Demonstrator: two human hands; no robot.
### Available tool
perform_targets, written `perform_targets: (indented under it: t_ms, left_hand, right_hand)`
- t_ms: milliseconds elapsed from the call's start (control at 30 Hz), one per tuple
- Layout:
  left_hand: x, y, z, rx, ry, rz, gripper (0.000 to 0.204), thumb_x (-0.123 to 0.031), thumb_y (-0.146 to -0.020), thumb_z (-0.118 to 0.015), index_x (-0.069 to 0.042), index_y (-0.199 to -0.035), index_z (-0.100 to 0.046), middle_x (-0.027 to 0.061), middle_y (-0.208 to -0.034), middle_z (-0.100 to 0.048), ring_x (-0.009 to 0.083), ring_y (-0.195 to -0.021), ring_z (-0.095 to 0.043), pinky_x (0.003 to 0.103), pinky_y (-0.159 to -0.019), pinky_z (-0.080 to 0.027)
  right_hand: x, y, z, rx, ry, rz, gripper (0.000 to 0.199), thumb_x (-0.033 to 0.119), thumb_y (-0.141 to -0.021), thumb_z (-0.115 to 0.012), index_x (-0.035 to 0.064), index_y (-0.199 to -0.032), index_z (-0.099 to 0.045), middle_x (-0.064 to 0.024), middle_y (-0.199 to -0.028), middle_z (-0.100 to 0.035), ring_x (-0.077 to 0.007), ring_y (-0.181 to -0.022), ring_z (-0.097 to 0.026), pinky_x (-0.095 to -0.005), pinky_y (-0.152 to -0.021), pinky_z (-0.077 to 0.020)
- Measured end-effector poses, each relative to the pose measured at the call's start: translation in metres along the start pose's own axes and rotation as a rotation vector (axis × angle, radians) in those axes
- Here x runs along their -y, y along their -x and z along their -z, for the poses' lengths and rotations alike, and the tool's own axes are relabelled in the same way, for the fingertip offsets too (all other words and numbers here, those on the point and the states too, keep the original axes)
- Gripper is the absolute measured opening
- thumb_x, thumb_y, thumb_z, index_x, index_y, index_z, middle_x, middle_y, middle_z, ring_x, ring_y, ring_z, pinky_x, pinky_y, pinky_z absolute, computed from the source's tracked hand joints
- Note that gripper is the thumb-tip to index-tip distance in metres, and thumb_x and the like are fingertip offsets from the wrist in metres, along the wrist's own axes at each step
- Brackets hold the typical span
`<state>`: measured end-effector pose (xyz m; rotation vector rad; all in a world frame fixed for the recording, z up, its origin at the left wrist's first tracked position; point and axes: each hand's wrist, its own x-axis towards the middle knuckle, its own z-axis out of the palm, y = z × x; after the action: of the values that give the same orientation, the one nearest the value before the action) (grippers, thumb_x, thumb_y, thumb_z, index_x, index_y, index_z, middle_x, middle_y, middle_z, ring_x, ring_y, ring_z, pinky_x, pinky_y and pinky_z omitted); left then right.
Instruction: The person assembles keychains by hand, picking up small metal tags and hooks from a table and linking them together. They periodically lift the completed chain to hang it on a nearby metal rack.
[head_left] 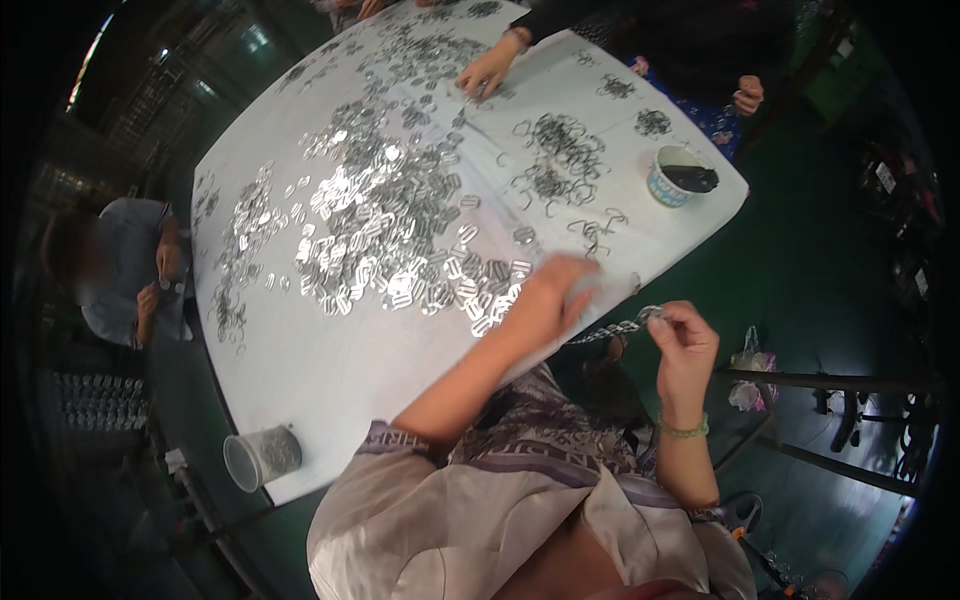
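Note:
My right hand (687,338), a green bracelet on its wrist, pinches the upper end of a chain of linked metal pieces (625,326) just off the table's near right edge. The chain slants down to the left, below my left hand. My left hand (556,292) is over that edge, its fingers smeared by motion; whether they hold anything cannot be made out. Close to it lie flat silver metal buckles (480,290), the near end of a wide loose spread. Beyond my left hand are thin dark wire hooks (597,232), with a larger heap of them (560,150) farther back.
The white-covered table (330,390) carries a paper tub (672,180) with something dark in it at the right corner, and a clear plastic tub (262,457) at the near left. A co-worker's hand (487,75) reaches among the buckles; another person (130,265) sits at the left.

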<state>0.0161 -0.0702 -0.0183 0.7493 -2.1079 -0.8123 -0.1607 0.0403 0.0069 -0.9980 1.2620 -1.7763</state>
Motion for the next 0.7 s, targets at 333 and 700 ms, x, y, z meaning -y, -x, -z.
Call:
perform_targets:
  t_ms: [333, 700]
  left_hand:
    - [0.070, -0.032, 0.013, 0.159, -0.452, 0.345, 0.025, -0.007, -0.088, -0.055, 0.003, -0.110, -0.064, 0.0211, -0.118, -0.061, 0.0384, -0.113, -0.055, 0.042, -0.097, -0.047]
    - [0.146, -0.121, 0.020, -0.202, -0.243, 0.146, 0.036, 0.003, -0.079, -0.054, -0.011, -0.108, -0.070, 0.0143, -0.104, -0.066, 0.0365, -0.098, -0.062, 0.040, -0.085, -0.051]
  right_hand:
    - [0.002, 0.007, 0.010, -0.049, 0.073, 0.027, 0.009, -0.006, -0.081, -0.071, -0.0047, -0.087, -0.064, -0.0037, -0.086, -0.058, -0.0079, -0.072, -0.052, -0.0217, -0.063, -0.0443]
    - [0.007, 0.010, 0.012, -0.076, 0.134, 0.034, 0.011, -0.008, -0.079, -0.071, -0.0047, -0.087, -0.064, -0.0056, -0.088, -0.060, -0.0100, -0.075, -0.051, -0.0233, -0.069, -0.0424]
